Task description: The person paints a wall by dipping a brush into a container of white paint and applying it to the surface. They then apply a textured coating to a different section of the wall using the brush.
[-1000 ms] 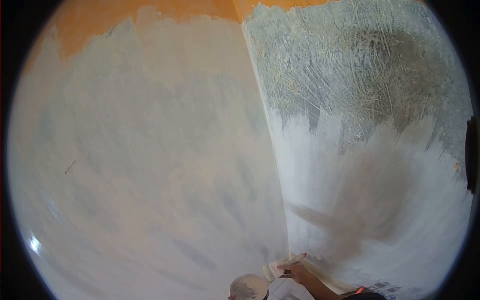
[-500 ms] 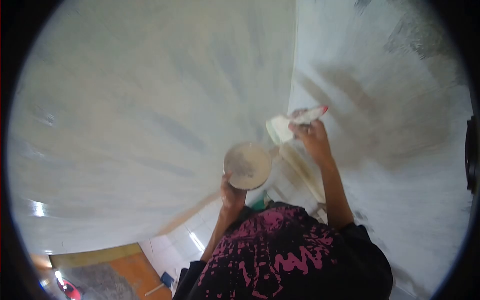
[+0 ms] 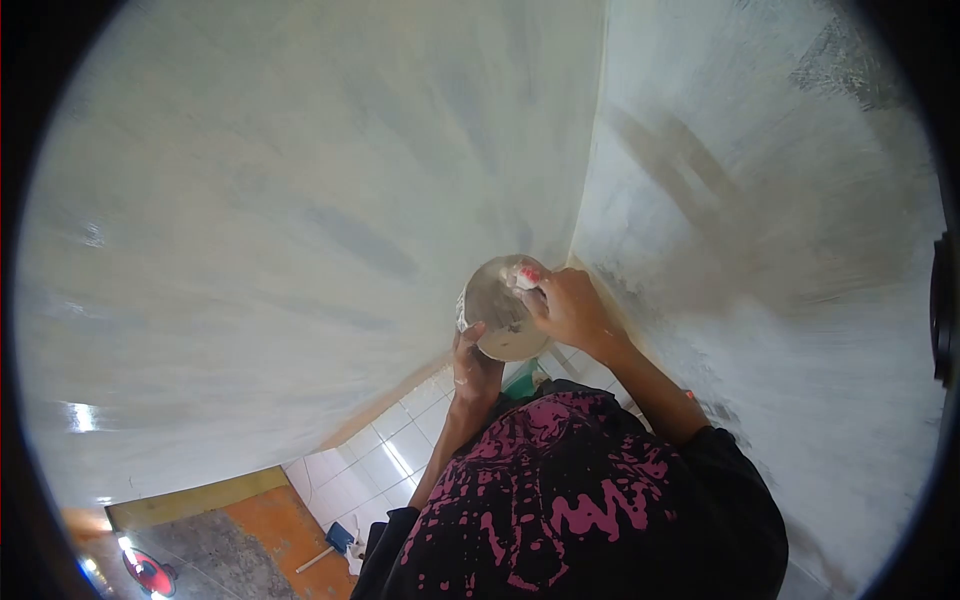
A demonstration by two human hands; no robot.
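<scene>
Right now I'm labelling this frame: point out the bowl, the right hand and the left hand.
bowl (image 3: 497, 322), head view, grey inside near the rim
right hand (image 3: 570, 310), head view, back of the hand
left hand (image 3: 473, 365), head view, thumb side under the bowl

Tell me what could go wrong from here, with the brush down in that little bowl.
The left hand grips the bowl only from below, at its near edge, while the right hand pushes the brush into it; that push could tip the bowl and spill filler onto the white floor tiles. An overloaded brush might also drip on the dark pink-patterned shirt directly beneath, or leave runs on the coated wall.
</scene>
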